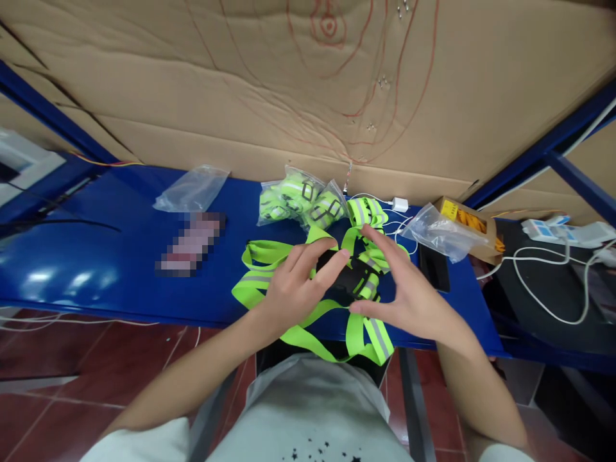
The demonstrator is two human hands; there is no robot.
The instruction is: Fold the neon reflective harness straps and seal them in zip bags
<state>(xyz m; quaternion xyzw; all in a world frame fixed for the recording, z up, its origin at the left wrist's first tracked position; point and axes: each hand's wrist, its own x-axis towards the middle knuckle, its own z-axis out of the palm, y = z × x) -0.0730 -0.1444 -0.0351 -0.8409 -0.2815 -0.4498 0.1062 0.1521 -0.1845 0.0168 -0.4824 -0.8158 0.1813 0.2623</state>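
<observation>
Lime strap harness [369, 286] on worktop [120, 250], approx. 6 o'clock of view ctr., prob. being straightened, L hand [296, 285] at its 9 curled, can't tell if gripping, R hand [411, 292] at its 3 spread wide, next move prob. needs a pinch; bagged straps [294, 191] nr. 12.

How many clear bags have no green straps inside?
2: one bag lies on the blue table, left of the bagged straps; another bag is right of them, by the small box. More could be hidden.
</observation>
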